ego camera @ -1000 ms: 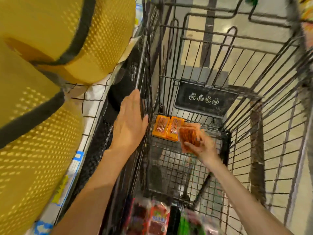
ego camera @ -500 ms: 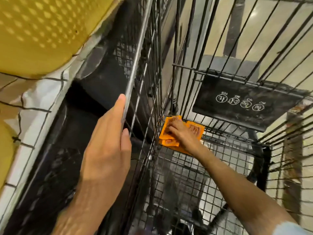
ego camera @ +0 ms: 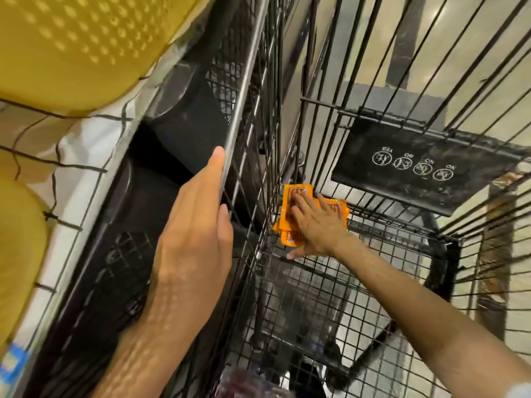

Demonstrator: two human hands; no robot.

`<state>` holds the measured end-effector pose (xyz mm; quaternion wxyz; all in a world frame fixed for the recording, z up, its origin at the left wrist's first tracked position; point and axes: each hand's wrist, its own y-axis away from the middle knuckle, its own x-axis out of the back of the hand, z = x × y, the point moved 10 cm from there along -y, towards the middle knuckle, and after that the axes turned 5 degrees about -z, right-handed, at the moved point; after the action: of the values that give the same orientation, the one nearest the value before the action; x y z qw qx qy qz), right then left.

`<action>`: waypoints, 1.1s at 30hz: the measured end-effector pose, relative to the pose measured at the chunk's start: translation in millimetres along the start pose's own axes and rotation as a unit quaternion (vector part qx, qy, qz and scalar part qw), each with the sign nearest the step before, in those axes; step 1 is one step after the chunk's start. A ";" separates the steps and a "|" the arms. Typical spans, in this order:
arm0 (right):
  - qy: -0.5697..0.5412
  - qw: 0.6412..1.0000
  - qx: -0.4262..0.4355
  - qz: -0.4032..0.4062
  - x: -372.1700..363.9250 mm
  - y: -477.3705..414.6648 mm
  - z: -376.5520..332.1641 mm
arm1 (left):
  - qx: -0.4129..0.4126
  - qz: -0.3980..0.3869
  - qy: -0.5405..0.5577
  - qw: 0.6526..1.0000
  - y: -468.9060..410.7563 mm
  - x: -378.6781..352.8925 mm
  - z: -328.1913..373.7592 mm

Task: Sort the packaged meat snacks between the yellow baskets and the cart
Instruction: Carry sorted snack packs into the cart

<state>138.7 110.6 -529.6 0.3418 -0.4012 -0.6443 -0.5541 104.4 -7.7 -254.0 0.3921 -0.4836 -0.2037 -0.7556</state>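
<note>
My right hand [ego camera: 317,224], fingers straight, presses flat on the orange meat snack packets [ego camera: 297,193] in the far-left floor corner of the cart [ego camera: 244,90]. My left hand [ego camera: 195,234], fingers extended, rests along its top rail, with the yellow baskets [ego camera: 71,47] beyond.

The black wire shopping cart [ego camera: 244,110] is standing on the right, and the yellow perforated plastic baskets [ego camera: 71,44] are sitting to its left. The flat orange snack packets [ego camera: 297,193] are lying on the cart's mesh floor in its far left corner, just beside the black plastic seat flap [ego camera: 402,168]. The right hand [ego camera: 319,222] is lying flat on them, and the left hand [ego camera: 195,234] is resting against the cart's left top rail.
</note>
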 end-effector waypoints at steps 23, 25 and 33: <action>0.033 0.994 -0.051 0.087 -6.5 -22.0 -21.6 | 0.000 0.026 0.003 1.000 0.6 3.4 0.9; 0.023 0.993 -0.072 0.085 -6.4 -21.4 -18.5 | 0.001 0.024 0.001 1.000 1.3 2.9 0.7; -0.003 0.994 -0.094 0.048 0.6 -13.5 -7.2 | -0.001 0.017 -0.008 1.000 1.5 2.5 0.6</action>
<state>126.4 102.7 -533.9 0.3271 -0.4635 -0.5705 -0.5939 105.3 -9.2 -251.6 0.4033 -0.4935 -0.1981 -0.7447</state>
